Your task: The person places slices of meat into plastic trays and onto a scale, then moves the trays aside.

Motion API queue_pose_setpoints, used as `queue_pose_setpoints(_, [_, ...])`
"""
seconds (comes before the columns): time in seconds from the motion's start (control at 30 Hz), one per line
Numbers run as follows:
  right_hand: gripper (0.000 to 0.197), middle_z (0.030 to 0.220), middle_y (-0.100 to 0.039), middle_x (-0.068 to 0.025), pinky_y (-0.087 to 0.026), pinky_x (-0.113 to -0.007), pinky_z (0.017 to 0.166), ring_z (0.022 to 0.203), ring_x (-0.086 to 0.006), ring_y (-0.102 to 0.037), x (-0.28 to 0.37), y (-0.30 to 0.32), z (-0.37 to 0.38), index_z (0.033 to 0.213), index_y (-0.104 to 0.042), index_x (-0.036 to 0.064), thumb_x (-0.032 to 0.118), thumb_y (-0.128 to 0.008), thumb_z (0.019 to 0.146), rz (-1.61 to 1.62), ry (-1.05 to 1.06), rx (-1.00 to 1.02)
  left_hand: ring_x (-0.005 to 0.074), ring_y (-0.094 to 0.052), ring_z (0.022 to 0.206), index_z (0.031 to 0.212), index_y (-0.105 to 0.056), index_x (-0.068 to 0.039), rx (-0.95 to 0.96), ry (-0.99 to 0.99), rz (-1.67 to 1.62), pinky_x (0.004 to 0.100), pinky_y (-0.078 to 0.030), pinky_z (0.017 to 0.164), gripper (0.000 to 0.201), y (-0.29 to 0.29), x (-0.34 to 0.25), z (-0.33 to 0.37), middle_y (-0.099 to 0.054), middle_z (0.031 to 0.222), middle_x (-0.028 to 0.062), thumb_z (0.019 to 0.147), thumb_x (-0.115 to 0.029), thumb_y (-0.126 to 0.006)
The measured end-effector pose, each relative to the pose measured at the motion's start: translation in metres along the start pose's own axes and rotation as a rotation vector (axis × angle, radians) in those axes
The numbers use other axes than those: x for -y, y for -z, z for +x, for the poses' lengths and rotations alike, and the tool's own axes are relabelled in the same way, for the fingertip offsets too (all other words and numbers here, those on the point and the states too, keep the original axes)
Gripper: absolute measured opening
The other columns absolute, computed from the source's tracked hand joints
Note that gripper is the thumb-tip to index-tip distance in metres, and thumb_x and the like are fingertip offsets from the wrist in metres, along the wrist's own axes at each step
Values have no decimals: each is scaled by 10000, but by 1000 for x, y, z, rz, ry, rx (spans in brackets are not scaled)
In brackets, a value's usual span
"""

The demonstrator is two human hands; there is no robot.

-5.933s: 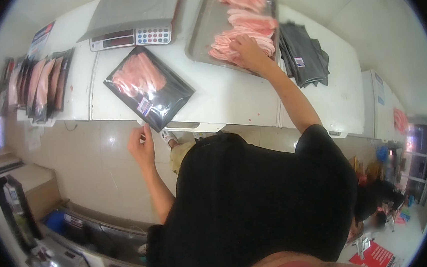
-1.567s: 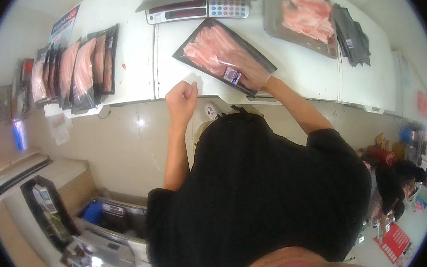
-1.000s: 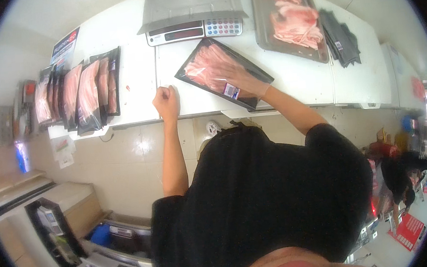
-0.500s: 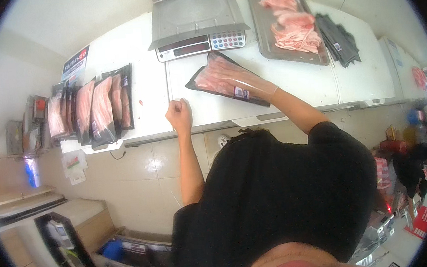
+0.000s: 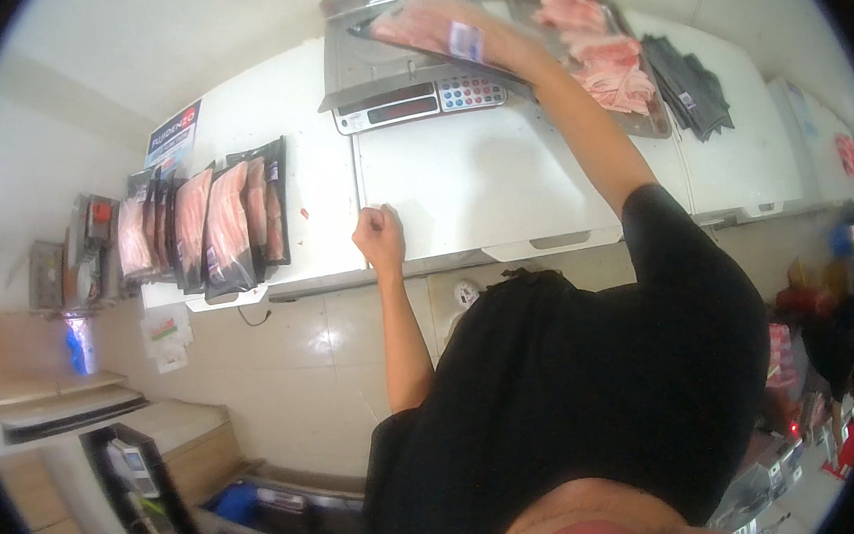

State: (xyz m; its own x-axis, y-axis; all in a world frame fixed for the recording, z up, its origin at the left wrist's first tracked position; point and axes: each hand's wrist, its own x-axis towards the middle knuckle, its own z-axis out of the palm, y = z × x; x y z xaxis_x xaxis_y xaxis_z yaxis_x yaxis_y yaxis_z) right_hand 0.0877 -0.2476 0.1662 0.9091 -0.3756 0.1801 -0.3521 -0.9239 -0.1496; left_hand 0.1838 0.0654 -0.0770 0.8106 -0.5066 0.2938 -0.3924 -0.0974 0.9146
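Note:
My right hand [image 5: 512,47], smeared by motion and seemingly in a clear plastic glove, grips a pack of sliced meat [image 5: 420,25]. The pack has a clear front, black edges and a white-and-purple label. It is over the metal pan of a digital scale [image 5: 390,109]; I cannot tell whether it touches the pan. My left hand [image 5: 380,239] rests as a fist near the front edge of the white worktop [image 5: 460,179], with nothing visible in it. To its left, several filled meat packs [image 5: 228,222] lean in a row.
Right of the scale lies a metal tray [image 5: 652,124] with raw meat slices [image 5: 612,72]. Beside it are flat black bags [image 5: 689,86]. A printed sign [image 5: 174,136] stands behind the meat packs. Below are a tiled floor [image 5: 295,368] and an open drawer [image 5: 286,509] at lower left.
My right hand has lifted the meat pack from the worktop and carried it away from me to over the scale. The left fist stays on the worktop; the whole view has shifted slightly.

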Motion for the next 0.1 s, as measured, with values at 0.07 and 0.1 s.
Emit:
queue_pose_setpoints(0.07, [280,1107,-703,-209,-560,-459,959,984,-307,-703,-10,4,9,1172,-644,65,290,-533,1049,3,-40,-37,118,-421,573,684,-482,-32,12,32,-9,304,-392,544,332,-2,2,-1,-490,586,19,931,-60,-701])
queue_pose_setpoints(0.1, [280,1107,-703,-209,-560,-459,959,984,-307,-703,-15,2,4,1172,-644,65,290,-533,1049,3,-50,-34,121,-421,574,685,-484,-32,19,47,-13,306,-394,546,331,-3,2,-2,-492,587,20,932,-63,-703])
